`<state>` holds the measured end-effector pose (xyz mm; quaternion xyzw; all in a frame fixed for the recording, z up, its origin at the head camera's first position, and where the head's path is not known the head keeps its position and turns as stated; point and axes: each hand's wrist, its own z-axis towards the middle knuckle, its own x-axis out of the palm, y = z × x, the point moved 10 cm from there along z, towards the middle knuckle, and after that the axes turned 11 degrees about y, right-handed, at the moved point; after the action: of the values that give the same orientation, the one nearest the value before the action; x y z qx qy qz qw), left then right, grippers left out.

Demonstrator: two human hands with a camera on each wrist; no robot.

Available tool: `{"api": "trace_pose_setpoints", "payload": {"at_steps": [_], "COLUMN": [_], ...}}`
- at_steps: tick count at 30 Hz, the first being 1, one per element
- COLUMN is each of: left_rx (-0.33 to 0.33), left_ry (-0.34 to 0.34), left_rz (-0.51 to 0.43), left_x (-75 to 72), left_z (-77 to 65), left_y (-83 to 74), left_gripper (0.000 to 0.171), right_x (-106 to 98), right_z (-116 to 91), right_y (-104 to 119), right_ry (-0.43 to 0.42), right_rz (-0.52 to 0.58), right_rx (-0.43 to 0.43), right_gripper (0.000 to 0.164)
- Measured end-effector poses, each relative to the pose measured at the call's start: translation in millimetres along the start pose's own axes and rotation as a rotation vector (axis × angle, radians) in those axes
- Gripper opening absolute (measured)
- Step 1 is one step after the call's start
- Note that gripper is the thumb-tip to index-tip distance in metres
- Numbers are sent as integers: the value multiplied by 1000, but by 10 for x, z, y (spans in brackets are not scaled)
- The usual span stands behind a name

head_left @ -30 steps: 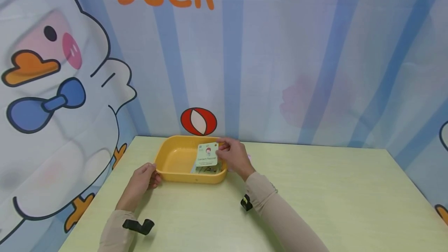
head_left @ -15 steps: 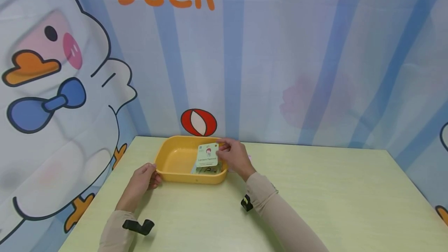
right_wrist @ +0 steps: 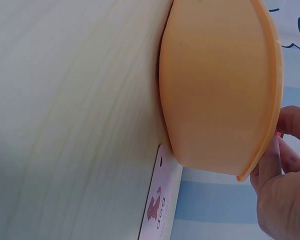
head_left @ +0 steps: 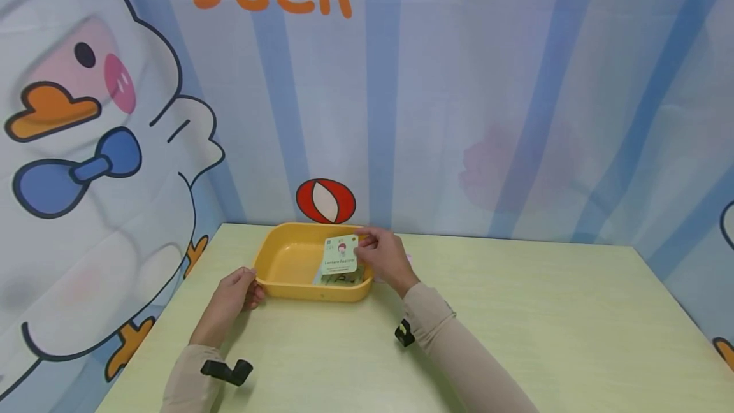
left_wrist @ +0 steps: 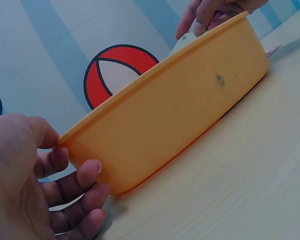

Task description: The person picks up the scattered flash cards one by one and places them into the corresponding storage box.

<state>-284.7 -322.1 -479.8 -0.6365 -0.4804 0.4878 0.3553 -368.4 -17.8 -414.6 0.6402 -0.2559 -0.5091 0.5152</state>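
A yellow plastic tray (head_left: pixel 309 292) stands on the table near the back wall. My left hand (head_left: pixel 232 292) grips its near left corner; in the left wrist view the thumb (left_wrist: pixel 40 131) lies on the rim and the fingers curl below it. Over the tray's right end, my right hand (head_left: pixel 390 261) pinches the right edge of a pale green card (head_left: pixel 339 255) printed "Lantern Festival". Beneath that card, other cards (head_left: pixel 342 277) lie in the tray, one dark with lettering, mostly covered. The right wrist view shows the right fingers just beyond the tray's rim (right_wrist: pixel 276 100), hiding the card.
A pink card (right_wrist: pixel 160 210) lies on the table beside the tray's right end, largely hidden behind my right hand in the head view. The pale wooden table (head_left: pixel 545 324) extends to the right. Behind it hangs a striped wall cloth (head_left: pixel 436 113) with a duck print.
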Motion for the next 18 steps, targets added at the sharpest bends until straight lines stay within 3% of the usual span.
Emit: {"api": "trace_pose_setpoints", "payload": {"at_steps": [18], "left_rx": [9], "left_ry": [3], "left_rz": [1], "left_x": [1], "left_z": [-3], "left_y": [-20], "left_gripper": [34], "right_x": [-3], "right_z": [4], "right_y": [7], "right_ry": [-1], "right_rz": [-14], "right_rx": [-22], "right_gripper": [35]}}
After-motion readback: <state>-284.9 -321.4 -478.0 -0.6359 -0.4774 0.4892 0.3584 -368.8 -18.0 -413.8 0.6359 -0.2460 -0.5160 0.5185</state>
